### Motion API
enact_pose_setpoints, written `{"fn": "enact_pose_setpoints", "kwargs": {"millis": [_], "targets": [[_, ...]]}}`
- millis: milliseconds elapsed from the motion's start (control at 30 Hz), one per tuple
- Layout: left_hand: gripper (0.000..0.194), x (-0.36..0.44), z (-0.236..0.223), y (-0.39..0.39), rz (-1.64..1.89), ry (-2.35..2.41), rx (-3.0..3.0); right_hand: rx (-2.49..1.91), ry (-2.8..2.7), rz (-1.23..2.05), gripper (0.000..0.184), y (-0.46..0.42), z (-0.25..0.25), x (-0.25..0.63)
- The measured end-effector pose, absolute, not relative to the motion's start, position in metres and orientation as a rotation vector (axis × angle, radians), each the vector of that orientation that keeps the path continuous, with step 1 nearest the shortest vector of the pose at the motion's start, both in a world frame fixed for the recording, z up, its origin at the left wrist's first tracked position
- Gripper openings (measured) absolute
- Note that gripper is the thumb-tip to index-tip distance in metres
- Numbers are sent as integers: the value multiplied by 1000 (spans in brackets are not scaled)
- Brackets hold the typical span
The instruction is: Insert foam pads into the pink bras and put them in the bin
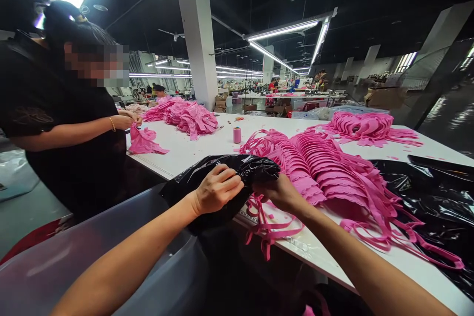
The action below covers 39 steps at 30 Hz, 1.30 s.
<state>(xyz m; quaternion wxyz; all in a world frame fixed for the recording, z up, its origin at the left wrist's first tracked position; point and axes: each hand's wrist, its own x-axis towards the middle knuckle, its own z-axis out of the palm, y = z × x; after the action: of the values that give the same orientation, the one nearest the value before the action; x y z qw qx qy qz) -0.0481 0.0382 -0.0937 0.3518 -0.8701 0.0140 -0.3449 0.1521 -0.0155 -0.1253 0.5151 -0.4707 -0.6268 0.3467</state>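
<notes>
A shiny black plastic bag (207,170) is held up at the near edge of the table, partly over a plastic bin. My left hand (219,190) is closed on the bag's side, knuckles up. At the bag's right end my right hand (276,190) grips its bunched edge; most of those fingers are hidden. Just right of the hands lie rows of stacked pink bras (326,168), cups nested together. Their pink straps (272,232) hang over the table edge beneath my right hand. What the bag contains, if anything, cannot be seen.
A translucent bin (148,237) stands below my left arm. On the white table (225,133) are a thread spool (237,135), a pink garment pile (185,113), another bra stack (363,126) and black plastic (433,202). At left, a co-worker (70,108) handles a pink piece.
</notes>
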Motion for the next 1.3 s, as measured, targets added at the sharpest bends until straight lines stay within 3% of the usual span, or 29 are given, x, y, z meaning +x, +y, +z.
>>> {"fn": "enact_pose_setpoints", "kwargs": {"millis": [333,600,900,1100,1233,1300], "targets": [[13,-56,-91,37,-962,96,-2217,-1089,-1300,873,28,-20,-133,145],[14,-48,-91,32,-964,162,-2263,-1041,-1357,639,28,-23,-135,135],[16,-71,-88,43,-947,91,-2263,-1043,-1074,977,28,-24,-126,151],[12,-91,-77,75,-1486,-667,-2381,-1022,-1025,1063,35,-27,-136,178],[8,-62,-63,99,-2294,-1404,-2318,-1088,-1026,1112,38,-24,-144,185],[9,-49,-61,108,-2442,-1535,-2207,-1173,-992,1065,41,-32,-145,198]]}}
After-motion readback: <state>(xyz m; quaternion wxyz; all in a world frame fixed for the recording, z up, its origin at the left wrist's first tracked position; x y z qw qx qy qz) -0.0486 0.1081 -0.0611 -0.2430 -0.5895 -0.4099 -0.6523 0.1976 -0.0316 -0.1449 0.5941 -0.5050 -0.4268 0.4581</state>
